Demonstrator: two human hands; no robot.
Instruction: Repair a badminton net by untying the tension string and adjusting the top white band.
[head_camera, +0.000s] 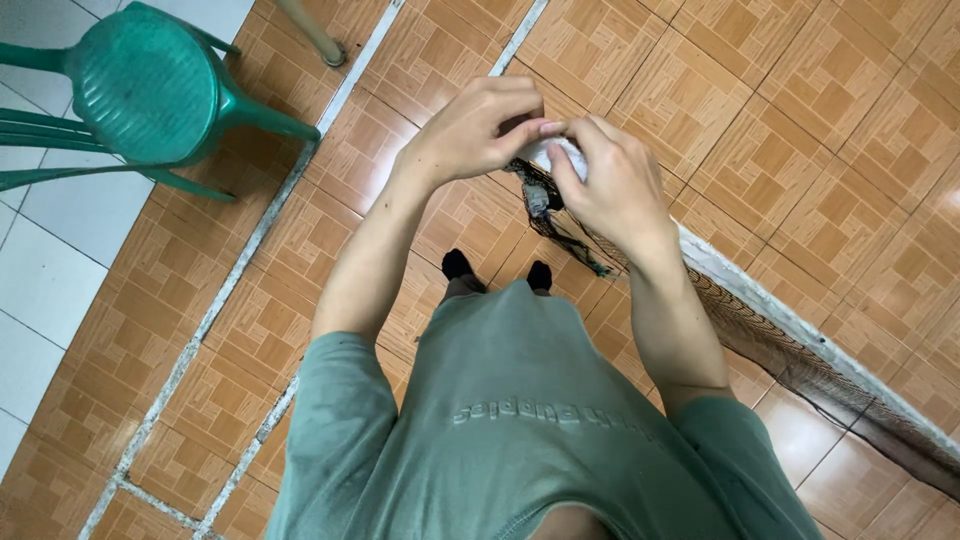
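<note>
1. Two hands meet: left hand (470, 130) and right hand (610, 185), fingers (520, 105) pinched narrow on a small white bundle (556, 152) between them.
2. Dark netting (560, 225) dangles just below the fingers; judged light, limp, snag-prone. Best gripped at the bundled end.
3. Green chair (150, 90) stands well apart, left.

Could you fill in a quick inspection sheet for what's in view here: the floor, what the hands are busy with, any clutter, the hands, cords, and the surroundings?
Surface: brown patterned tile floor, with white tiles on one side.
Job's things: dark net with a white-edged band running off to the frame's corner; small white piece pinched at its top.
Clutter: nothing seen.
Hands: left hand and right hand meet on the white piece, both closed on it.
Cables: nothing seen; frayed dark strands hang from the net.
Surroundings: green plastic chair; the person stands in a green shirt.
</note>
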